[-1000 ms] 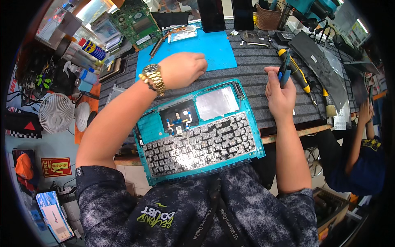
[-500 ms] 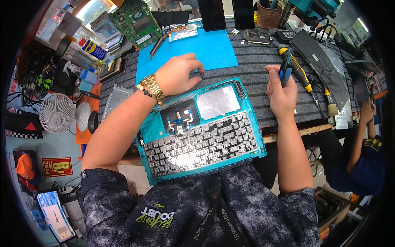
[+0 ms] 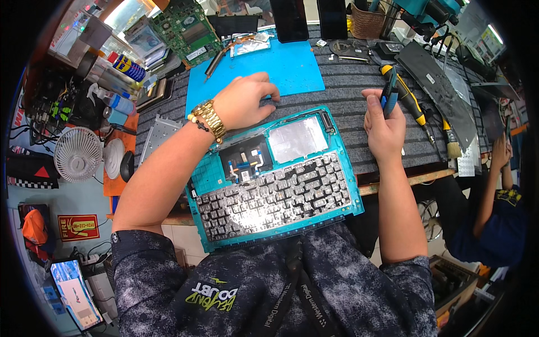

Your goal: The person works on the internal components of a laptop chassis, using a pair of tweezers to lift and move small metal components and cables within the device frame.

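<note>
A teal laptop top case [image 3: 352, 185] lies tilted against my body at the bench edge, its inner side up. The bare metal-and-black keyboard back [image 3: 275, 196] and a ribbon-cabled touchpad section [image 3: 244, 163] show on it. My left hand [image 3: 244, 101], wearing a gold watch, rests just beyond the case's far edge, beside the blue mat [image 3: 297, 67]. Its fingers are loosely curled, thumb and fingertips apart, with nothing seen between them. Right of the case, my right hand [image 3: 384, 132] is closed around blue-and-black handled pliers [image 3: 389, 96], held upright; their lower part is hidden in the palm.
A yellow-black screwdriver [image 3: 412, 101], a brush [image 3: 452, 143] and a long black panel [image 3: 435, 84] lie at the right. A green circuit board [image 3: 185, 33] and copper heat pipe [image 3: 222, 56] sit at the back. A white fan [image 3: 77, 154] is left; a co-worker's arm [image 3: 491, 180] is right.
</note>
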`<state>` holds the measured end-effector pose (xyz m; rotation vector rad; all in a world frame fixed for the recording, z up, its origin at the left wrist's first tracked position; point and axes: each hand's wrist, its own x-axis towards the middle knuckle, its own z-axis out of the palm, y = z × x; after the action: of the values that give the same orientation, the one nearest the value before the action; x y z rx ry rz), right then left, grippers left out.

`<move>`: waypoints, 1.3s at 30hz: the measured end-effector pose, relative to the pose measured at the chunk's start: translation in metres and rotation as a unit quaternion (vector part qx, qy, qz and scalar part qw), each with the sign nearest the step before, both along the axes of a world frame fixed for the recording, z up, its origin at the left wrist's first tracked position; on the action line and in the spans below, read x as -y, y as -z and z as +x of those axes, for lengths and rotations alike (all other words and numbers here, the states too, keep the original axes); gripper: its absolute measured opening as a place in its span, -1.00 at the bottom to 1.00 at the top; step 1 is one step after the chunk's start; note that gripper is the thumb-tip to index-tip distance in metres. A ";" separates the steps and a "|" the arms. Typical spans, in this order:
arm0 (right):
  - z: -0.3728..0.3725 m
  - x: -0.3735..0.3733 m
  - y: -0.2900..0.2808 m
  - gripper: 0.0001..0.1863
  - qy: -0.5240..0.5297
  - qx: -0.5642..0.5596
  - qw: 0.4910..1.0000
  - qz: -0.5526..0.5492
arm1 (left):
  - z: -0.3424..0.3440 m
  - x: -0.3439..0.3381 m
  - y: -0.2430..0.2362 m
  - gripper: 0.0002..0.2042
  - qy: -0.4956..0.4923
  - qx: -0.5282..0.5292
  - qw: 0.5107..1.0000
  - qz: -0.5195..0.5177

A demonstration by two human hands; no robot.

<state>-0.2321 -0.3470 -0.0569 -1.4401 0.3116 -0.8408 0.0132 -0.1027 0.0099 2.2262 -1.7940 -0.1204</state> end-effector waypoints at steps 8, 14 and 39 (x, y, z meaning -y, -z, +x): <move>0.001 0.000 -0.001 -0.73 0.003 -0.005 1.000 -0.009 | 0.001 0.001 0.002 -0.82 0.009 0.008 1.000 -0.002; 0.000 0.001 0.000 -0.75 -0.003 0.002 1.000 0.004 | 0.001 0.001 0.001 -0.79 -0.011 -0.023 1.000 0.003; 0.001 0.000 -0.001 -0.74 0.007 -0.013 1.000 0.003 | 0.013 0.023 0.000 -0.81 -0.054 -0.080 0.992 0.083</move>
<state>-0.2313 -0.3467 -0.0563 -1.4449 0.3449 -0.8319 0.0259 -0.1254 0.0095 2.3470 -1.6292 -0.4266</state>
